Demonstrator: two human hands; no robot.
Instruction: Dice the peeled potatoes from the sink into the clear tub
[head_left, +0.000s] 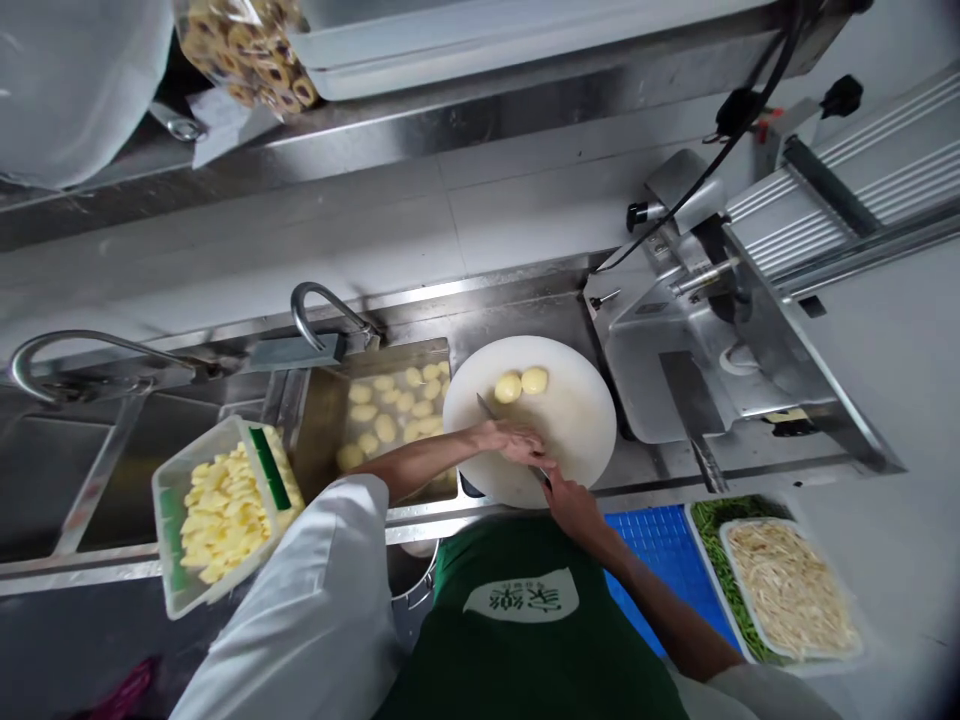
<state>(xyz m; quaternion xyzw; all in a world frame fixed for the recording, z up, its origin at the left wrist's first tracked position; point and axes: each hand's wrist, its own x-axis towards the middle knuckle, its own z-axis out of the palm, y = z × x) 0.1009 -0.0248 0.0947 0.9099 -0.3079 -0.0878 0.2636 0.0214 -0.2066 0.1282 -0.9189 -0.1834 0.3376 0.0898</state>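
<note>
Steel desk carries a white board (577,420), where the left hand (514,440), fingers together, presses over a knife (485,407) gripped by the closed right hand (574,505), two potatoes (521,383) just beyond.

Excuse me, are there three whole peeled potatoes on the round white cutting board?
No, only two whole peeled potatoes lie side by side on the far part of the cutting board.

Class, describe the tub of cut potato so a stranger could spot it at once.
Find the steel sink holding whole peeled potatoes. Left of it a clear plastic tub rests tilted. It alone holds cut yellow pieces, with a green strip inside.
</note>
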